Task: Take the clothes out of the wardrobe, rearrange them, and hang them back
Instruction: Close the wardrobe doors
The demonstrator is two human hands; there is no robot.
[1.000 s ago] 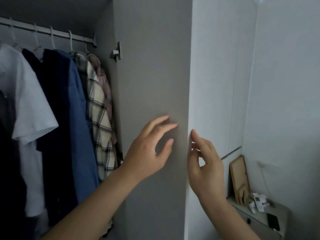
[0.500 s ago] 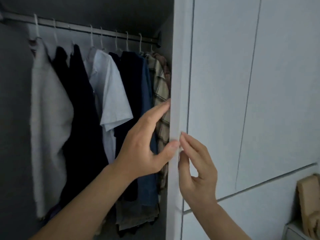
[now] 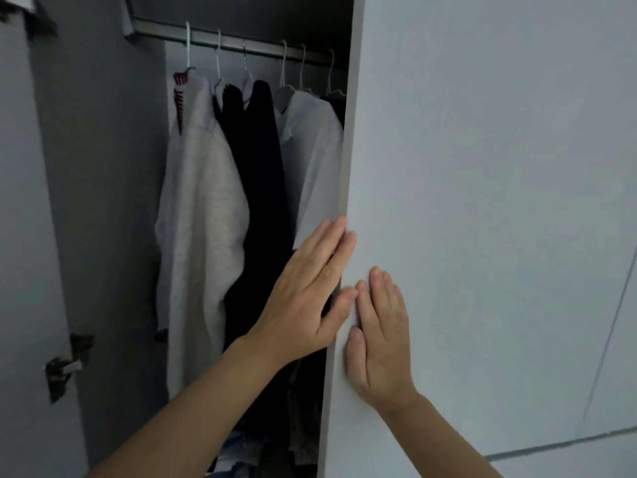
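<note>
Flat with fingers straight, left hand (image 3: 306, 288) and right hand (image 3: 379, 339) press stiff pale-grey wardrobe door (image 3: 482, 167); limp light-grey sweatshirt (image 3: 203, 219) at 10 o'clock, likely light, take by white hanger hook (image 3: 188, 43).

Door (image 3: 482, 201) hides the rail (image 3: 241, 46) past 1 o'clock and half the white shirt (image 3: 317, 160). Heap (image 3: 248, 450) at 6 o'clock dim, unreadable. Hinge (image 3: 20, 5) at 11 o'clock cut by the edge.

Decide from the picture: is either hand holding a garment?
No, the left hand and the right hand both lie with straight fingers against the wardrobe door, while the clothes hang on the rail.
</note>
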